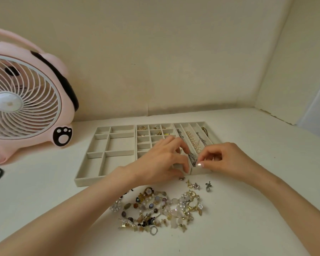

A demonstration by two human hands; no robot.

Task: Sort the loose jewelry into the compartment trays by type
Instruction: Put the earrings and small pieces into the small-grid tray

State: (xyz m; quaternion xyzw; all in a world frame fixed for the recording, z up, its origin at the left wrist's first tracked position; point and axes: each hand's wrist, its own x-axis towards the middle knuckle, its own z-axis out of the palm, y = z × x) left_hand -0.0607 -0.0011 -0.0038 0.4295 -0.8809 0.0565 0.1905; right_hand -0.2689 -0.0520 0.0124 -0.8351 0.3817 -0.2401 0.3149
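- Pile (pixel 159 209) unsorted, just before trays (pixel 85 174).
- Left hand (pixel 161 163) curled at trays' front edge; hold unclear.
- Right hand (pixel 224 159) pinches chain (pixel 192 158), in trays' long slot.
- Step, judged: laying chain. Next: release, fetch from pile.

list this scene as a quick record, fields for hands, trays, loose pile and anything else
left hand: fingers curled beside dark chain, grip unclear
right hand: pinches the dark chain's near end
right tray: long slots; chains, pearl strand
middle tray: small cells, few gold pieces at far end
left tray: larger cells, no jewelry visible
loose pile: mixed beads and rings on table, before the trays
other: pink fan far left
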